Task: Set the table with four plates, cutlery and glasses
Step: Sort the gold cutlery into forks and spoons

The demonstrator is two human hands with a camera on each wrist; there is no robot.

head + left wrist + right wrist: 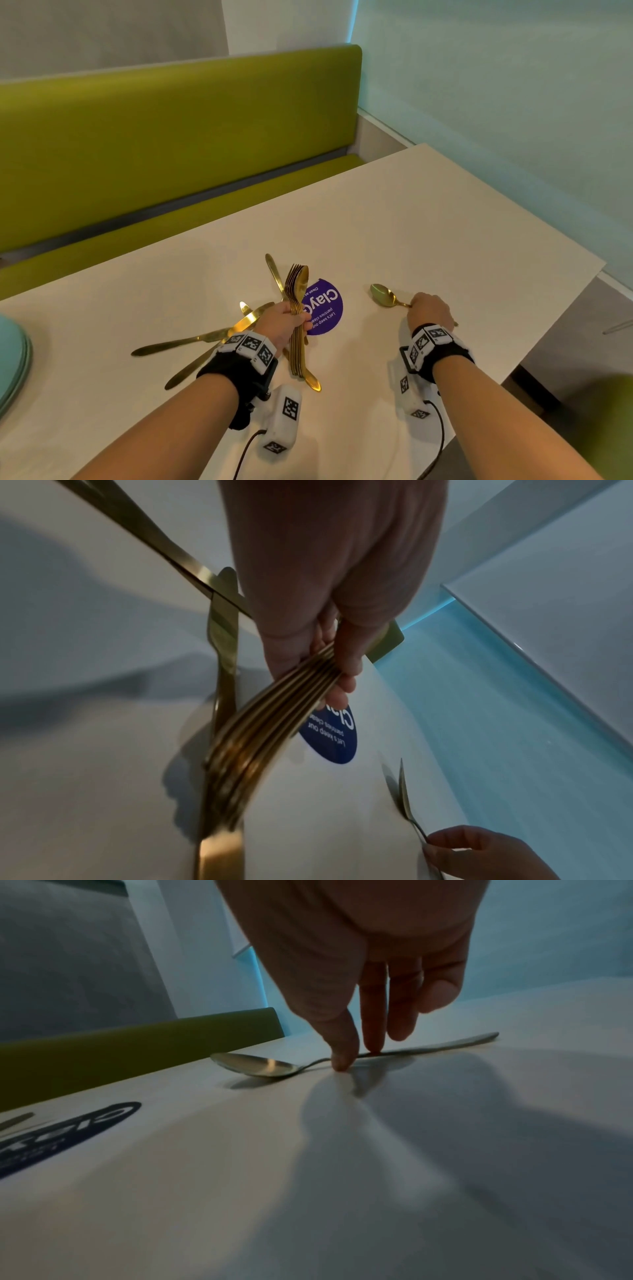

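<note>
On the white table [428, 219] before a green bench, the right hand [432, 308] pinches the spoon [383, 295] lying flat, bowl pointing away-left, while the left hand [284, 322] grips a cutlery bundle [297, 308].

green bench [171, 137] behind table | round purple sticker [327, 308], text partly hidden, perhaps "Clay"

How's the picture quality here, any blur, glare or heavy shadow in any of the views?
Head view: sharp, evenly lit, a small glint on a knife. Left wrist view: the cutlery bundle is blurred up close. Right wrist view: dim, and the right hand casts a broad shadow across the table.
</note>
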